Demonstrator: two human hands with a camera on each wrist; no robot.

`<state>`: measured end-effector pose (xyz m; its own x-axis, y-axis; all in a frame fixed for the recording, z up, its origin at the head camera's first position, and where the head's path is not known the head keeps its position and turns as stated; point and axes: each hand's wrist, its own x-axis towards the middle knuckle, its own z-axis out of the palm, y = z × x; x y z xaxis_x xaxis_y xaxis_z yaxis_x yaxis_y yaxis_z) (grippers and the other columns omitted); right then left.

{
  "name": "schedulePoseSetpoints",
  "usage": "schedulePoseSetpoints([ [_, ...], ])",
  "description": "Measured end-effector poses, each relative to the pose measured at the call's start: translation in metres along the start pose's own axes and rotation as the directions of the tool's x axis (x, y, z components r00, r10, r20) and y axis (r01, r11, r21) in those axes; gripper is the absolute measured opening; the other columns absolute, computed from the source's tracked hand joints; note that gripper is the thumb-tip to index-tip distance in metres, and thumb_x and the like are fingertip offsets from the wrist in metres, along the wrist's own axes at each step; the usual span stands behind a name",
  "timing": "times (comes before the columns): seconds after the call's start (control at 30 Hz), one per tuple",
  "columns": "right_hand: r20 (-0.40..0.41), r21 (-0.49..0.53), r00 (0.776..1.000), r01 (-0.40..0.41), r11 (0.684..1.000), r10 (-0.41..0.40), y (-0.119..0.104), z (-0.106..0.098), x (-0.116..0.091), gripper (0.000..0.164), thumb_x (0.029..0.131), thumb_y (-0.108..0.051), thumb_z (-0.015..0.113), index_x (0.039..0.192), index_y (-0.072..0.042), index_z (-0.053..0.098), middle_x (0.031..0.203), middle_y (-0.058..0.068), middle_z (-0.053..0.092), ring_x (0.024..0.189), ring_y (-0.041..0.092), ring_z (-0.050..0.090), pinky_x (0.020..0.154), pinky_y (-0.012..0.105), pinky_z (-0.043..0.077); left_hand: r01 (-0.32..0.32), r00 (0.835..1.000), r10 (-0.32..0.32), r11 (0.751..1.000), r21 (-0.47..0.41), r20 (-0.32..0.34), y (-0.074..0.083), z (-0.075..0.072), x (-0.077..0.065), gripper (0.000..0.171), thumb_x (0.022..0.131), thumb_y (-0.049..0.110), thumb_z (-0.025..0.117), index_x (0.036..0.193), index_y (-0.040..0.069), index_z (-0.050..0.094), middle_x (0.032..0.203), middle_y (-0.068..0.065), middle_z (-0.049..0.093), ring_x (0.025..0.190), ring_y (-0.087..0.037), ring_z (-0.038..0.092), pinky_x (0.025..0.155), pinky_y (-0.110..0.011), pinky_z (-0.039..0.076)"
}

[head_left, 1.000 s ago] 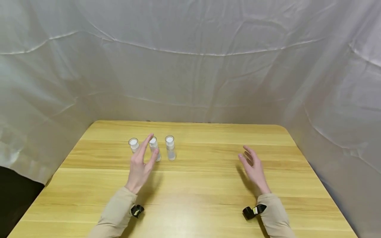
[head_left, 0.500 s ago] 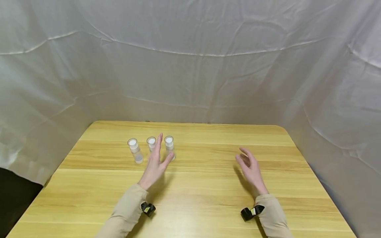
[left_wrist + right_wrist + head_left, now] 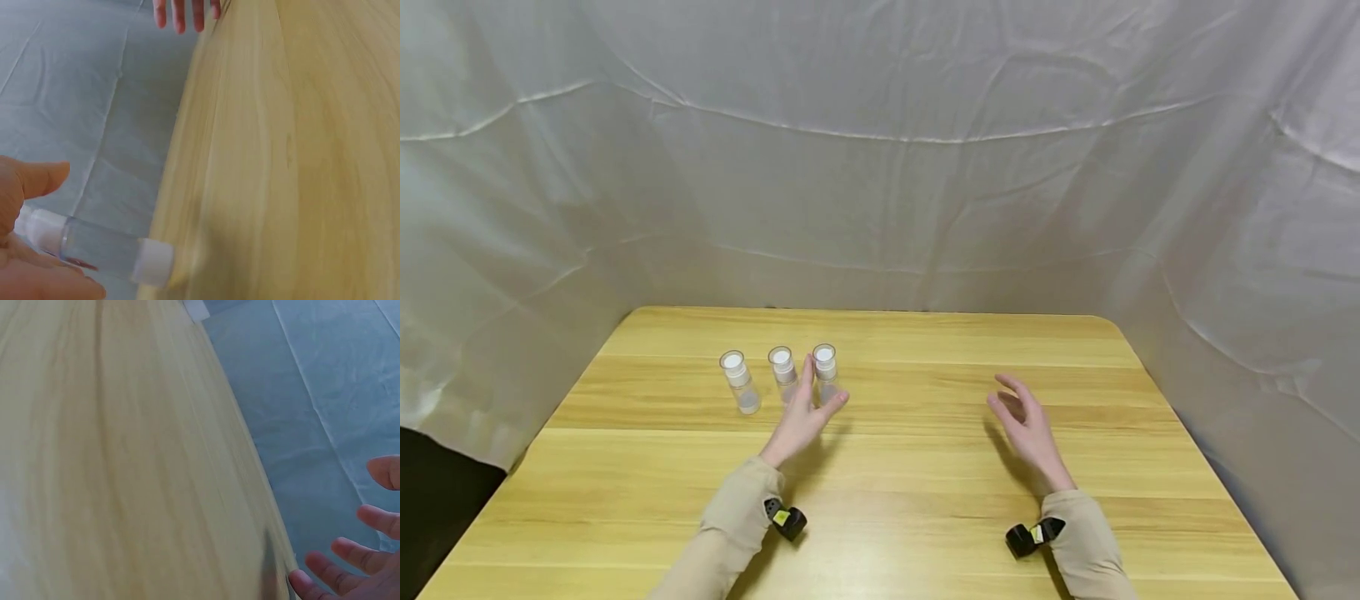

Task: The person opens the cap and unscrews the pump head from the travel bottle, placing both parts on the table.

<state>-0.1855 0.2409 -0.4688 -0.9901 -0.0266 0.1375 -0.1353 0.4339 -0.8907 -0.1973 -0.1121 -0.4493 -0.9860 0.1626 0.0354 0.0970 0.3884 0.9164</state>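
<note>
Three small clear bottles with white tops stand upright in a row at the left of the table: a left bottle (image 3: 741, 385), a middle bottle (image 3: 782, 367) and a right bottle (image 3: 825, 365). My left hand (image 3: 800, 423) is at the right bottle, fingers along its left side and thumb in front. In the left wrist view, that bottle (image 3: 103, 247) lies between the spread thumb and fingers, with a gap visible below the thumb. Contact with the fingers is unclear. My right hand (image 3: 1030, 429) hovers over the table's right side, fingers loosely bent, holding nothing.
A wood-grain table (image 3: 910, 467) carries the bottles. Grey-white sheeting (image 3: 880, 208) hangs behind it and along both sides. Each wrist wears a small black camera, such as the left wrist camera (image 3: 787, 520).
My left hand has moved right, past the left and middle bottles, to the right bottle, and its fingers have lowered. My right hand has drifted slightly left. The bottles stand where they were.
</note>
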Motion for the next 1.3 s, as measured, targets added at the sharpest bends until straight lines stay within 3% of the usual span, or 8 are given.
schedulePoseSetpoints([
  [0.27,0.020,-0.016,1.000,-0.012,1.000,0.012,0.000,0.002,-0.002,0.052,0.106,-0.027,0.050,0.151,-0.002,0.038,0.159,0.025,0.036,0.141,0.049,0.043,0.112,0.065,0.043,0.077,0.997,-0.077,0.990,-0.119,0.008,-0.007,0.005,0.006,0.086,0.102,0.019,0.058,0.159,-0.003,-0.002,0.167,-0.028,0.002,0.156,-0.044,0.005,0.129,-0.057,0.007],
  [0.53,0.044,-0.010,0.999,-0.017,1.000,0.017,0.004,0.001,-0.002,0.051,0.106,-0.025,0.051,0.149,0.000,0.041,0.156,0.026,0.041,0.138,0.046,0.048,0.112,0.060,0.045,0.068,0.996,-0.079,0.973,-0.221,-0.043,-0.017,0.011,0.016,0.069,0.099,0.004,0.056,0.155,-0.008,0.019,0.162,-0.032,0.025,0.153,-0.046,0.019,0.129,-0.057,0.016],
  [0.67,0.079,-0.037,0.997,-0.019,0.999,0.022,0.005,-0.001,-0.002,0.051,0.106,-0.024,0.051,0.149,0.003,0.041,0.152,0.029,0.045,0.138,0.047,0.047,0.113,0.061,0.044,0.068,0.994,-0.085,0.974,-0.216,-0.074,-0.024,0.013,0.021,0.060,0.098,-0.001,0.055,0.151,-0.009,0.029,0.156,-0.032,0.036,0.150,-0.046,0.029,0.128,-0.056,0.023],
  [0.93,0.118,-0.042,0.992,-0.036,0.998,0.041,0.005,-0.003,-0.002,0.053,0.106,-0.025,0.051,0.149,0.005,0.040,0.150,0.031,0.046,0.140,0.047,0.044,0.118,0.060,0.038,0.052,0.994,-0.068,0.982,-0.180,-0.083,-0.028,0.013,0.021,0.052,0.098,-0.003,0.057,0.146,-0.009,0.037,0.150,-0.032,0.045,0.145,-0.046,0.039,0.125,-0.055,0.029],
  [1.13,0.118,-0.039,0.992,-0.042,0.998,0.046,0.003,-0.003,-0.002,0.053,0.106,-0.026,0.051,0.149,0.004,0.040,0.152,0.030,0.045,0.141,0.047,0.044,0.117,0.060,0.039,0.028,0.999,-0.032,0.989,-0.146,-0.030,-0.022,0.019,0.012,0.049,0.095,-0.004,0.059,0.142,-0.009,0.044,0.145,-0.032,0.051,0.139,-0.045,0.047,0.122,-0.055,0.036],
  [1.3,0.115,-0.039,0.993,-0.032,0.999,0.036,-0.004,0.000,-0.003,0.053,0.105,-0.029,0.053,0.150,-0.001,0.042,0.154,0.027,0.044,0.138,0.046,0.048,0.112,0.062,0.045,-0.046,0.996,0.057,0.989,-0.139,0.071,-0.017,0.030,0.002,0.048,0.094,-0.005,0.061,0.140,-0.009,0.046,0.139,-0.031,0.056,0.133,-0.045,0.053,0.118,-0.055,0.042],
])
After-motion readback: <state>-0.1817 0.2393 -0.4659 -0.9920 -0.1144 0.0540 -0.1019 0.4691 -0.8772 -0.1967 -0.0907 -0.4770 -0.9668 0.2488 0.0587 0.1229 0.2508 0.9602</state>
